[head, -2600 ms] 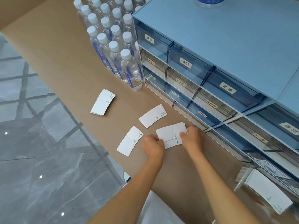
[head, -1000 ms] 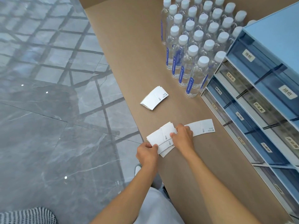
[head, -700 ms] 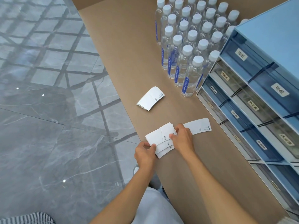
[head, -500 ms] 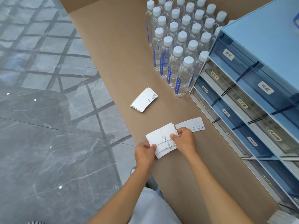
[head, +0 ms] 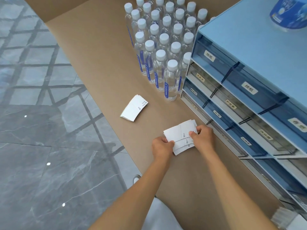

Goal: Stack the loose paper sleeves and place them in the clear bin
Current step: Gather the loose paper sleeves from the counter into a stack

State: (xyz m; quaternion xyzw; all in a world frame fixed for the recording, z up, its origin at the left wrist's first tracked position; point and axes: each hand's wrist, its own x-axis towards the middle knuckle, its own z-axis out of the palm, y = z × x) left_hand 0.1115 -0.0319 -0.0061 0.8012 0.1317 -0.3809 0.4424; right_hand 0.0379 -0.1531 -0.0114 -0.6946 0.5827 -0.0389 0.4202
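Note:
A fanned bundle of white paper sleeves (head: 180,136) lies on the brown counter, held from both ends. My left hand (head: 161,146) pinches its left edge and my right hand (head: 201,136) grips its right side. A second small stack of sleeves (head: 133,108) rests alone on the counter, farther away and to the left, near the counter's edge. A corner of the clear bin (head: 282,218) with white sleeves inside shows at the bottom right; most of it is cut off.
Several water bottles (head: 162,45) stand in a tight block at the far side. A blue drawer cabinet (head: 245,90) with labelled clear drawers fills the right. The counter's left edge (head: 106,128) drops to a grey tiled floor.
The single sleeve that lay to the right of the bundle has been drawn into it under my right hand. The camera view has shifted; the far stack has not moved.

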